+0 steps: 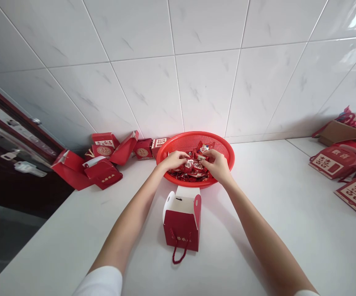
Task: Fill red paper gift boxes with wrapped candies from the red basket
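Both my hands reach into a red plastic basket (231, 158) of wrapped candies (193, 176). My left hand (177, 160) is closed at the left of the pile, its fingertips pinching a red-and-white wrapped candy (189, 164). On the right side my right hand (217, 165) pinches another red wrapped candy (200, 157) between thumb and fingers. In front of the basket stands a red gift box (181, 228) with its top flaps up and a rope handle (179, 259) hanging toward me. Its white inner walls show; its bottom is hidden.
Several red boxes (104, 170) sit in a cluster at the left by the wall. More red gift boxes (330, 160) stand at the right, beside a brown carton (341, 133). A tiled wall (205, 90) closes off the back of the white tabletop (258, 197). A dark door with keys (30, 168) is at left.
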The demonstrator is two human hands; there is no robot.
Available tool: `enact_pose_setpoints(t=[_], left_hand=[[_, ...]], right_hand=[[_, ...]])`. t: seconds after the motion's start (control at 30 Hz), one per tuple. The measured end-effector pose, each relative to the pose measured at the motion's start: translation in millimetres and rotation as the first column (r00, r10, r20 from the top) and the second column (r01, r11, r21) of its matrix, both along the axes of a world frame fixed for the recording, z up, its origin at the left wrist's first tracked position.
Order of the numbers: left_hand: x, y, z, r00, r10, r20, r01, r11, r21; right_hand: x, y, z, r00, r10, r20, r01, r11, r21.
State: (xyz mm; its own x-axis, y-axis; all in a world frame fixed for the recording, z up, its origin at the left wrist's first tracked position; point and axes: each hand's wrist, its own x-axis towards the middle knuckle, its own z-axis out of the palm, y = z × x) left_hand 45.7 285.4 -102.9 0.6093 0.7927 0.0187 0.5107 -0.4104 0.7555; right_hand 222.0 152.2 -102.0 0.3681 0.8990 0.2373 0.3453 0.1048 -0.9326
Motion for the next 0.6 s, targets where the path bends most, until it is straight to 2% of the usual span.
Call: enact_pose_setpoints(t=[0.17, 0.43, 0.6], left_hand=[[0.5, -3.5, 3.4, 0.998, -0.015, -0.065, 0.019, 0.998, 0.056], [-3.9, -1.7, 4.9, 0.970, 0.163, -0.179, -0.129, 0.973, 0.189], [-4.7, 1.5, 6.1, 0.961, 0.164, -0.224, -0.111, 0.966, 0.233]], right_hand=[[0.2, 0.1, 1.0, 0.993, -0.015, -0.115, 0.019, 0.999, 0.031], [6.7, 1.2, 4.1, 0.945, 0.000, -0.326, 0.028, 0.996, 0.081], [9.0, 0.7, 6.3, 0.919, 0.008, -0.394, 0.028, 0.996, 0.085]])
